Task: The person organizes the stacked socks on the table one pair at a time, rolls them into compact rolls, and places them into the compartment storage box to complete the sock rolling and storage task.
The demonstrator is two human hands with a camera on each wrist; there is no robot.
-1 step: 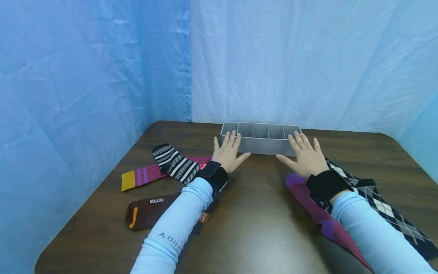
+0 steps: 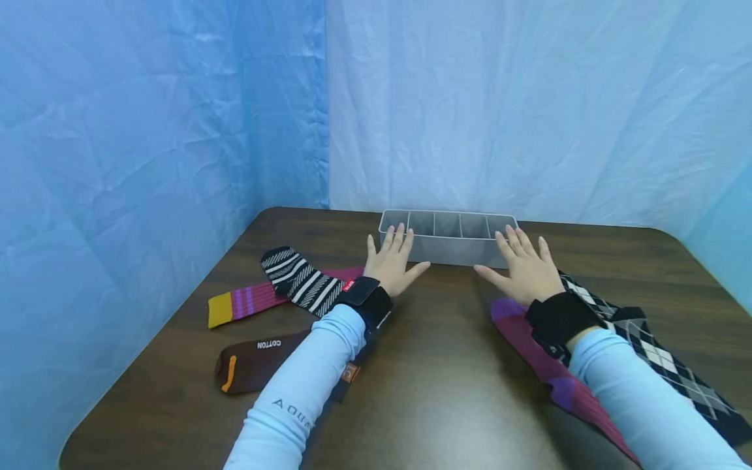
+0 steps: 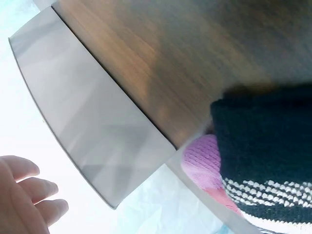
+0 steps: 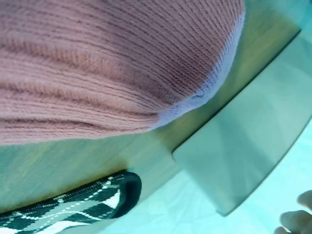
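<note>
While the grey divided organizer (image 2: 449, 239) stands at the far edge of the brown table (image 2: 435, 365), the left hand (image 2: 390, 264) and right hand (image 2: 525, 270) lie flat just before it, fingers spread and holding nothing, with a striped sock (image 2: 302, 282) left and a maroon sock (image 2: 543, 365) right.

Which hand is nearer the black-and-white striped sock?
Left. The left hand lies just right of the striped sock; the right hand is farther right, beyond the table's middle.

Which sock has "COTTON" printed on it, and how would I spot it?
Start at the brown table and go to its near left side. Beside the person's left sleeve lies the brown sock: plain dark brown with an orange mark, unlike the striped socks behind it.
</note>
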